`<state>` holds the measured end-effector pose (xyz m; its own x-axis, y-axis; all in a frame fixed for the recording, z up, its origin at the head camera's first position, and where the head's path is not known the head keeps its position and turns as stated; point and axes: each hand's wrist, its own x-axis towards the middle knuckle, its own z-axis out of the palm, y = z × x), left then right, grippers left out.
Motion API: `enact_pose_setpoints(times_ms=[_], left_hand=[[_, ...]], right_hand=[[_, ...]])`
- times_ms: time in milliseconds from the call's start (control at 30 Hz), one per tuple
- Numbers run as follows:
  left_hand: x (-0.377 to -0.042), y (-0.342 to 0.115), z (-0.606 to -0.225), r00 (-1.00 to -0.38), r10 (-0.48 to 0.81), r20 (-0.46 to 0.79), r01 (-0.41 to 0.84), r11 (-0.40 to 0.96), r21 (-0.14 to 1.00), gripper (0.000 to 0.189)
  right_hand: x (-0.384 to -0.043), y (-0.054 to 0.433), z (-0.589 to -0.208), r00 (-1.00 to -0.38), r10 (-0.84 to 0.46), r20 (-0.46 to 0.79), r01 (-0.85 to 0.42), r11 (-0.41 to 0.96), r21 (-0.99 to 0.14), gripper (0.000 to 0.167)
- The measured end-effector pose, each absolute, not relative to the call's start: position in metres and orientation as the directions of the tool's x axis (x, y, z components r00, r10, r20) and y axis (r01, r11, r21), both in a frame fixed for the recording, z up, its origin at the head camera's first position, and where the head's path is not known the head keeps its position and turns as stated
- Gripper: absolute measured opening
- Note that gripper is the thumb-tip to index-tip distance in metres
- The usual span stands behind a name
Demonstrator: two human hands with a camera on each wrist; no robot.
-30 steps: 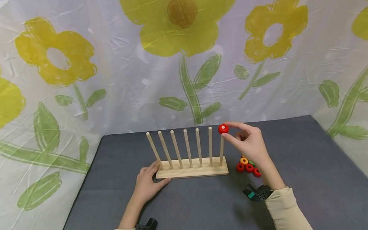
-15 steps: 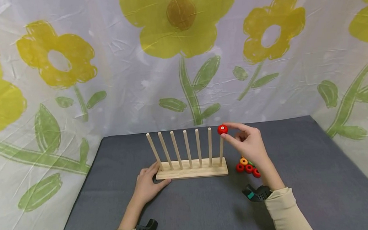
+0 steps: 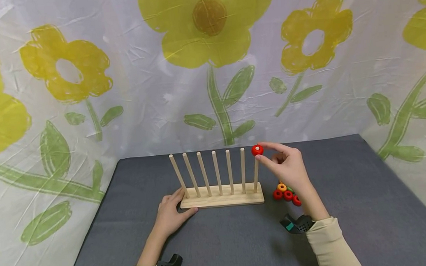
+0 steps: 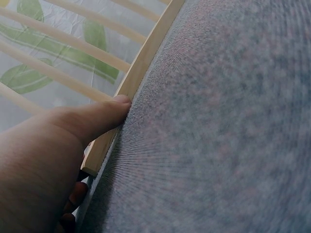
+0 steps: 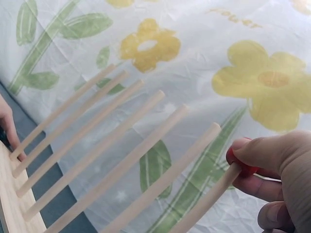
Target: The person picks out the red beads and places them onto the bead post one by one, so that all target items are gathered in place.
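Observation:
A wooden peg stand with a row of several upright pegs stands on the dark cloth. My left hand grips its left end. In the left wrist view the thumb presses the front edge of the base, with the other fingers partly hidden behind the end. My right hand pinches a red bead between thumb and forefinger. The bead sits at the top of the rightmost peg, whose tip shows in its hole. In the right wrist view the fingers cover most of the red bead.
Right of the stand lies a small group of beads: several red beads, an orange bead and a partly hidden green one. The grey-blue cloth reaches back to a flower-printed curtain.
Almost nothing differs. The view has shifted very slightly; both hands keep their holds, and the red bead stays at the top of the rightmost peg.

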<state>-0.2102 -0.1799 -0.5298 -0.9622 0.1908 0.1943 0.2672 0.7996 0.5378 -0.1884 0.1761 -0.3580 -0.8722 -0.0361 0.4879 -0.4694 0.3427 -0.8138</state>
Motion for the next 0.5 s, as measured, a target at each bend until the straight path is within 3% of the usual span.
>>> enact_pose_setpoints(times_ms=[333, 500], left_hand=[[-0.211, -0.180, -0.530, -0.963, 0.188, 0.194, 0.264, 0.800, 0.538, 0.087], [-0.211, -0.180, -0.531, -0.963, 0.187, 0.195, 0.264, 0.801, 0.537, 0.086]], right_hand=[[-0.188, 0.176, -0.358, -0.874, -0.032, 0.484, -0.464, 0.349, -0.814, 0.032], [-0.200, 0.182, -0.375, -0.881, -0.016, 0.473, -0.448, 0.356, -0.821, 0.034]])
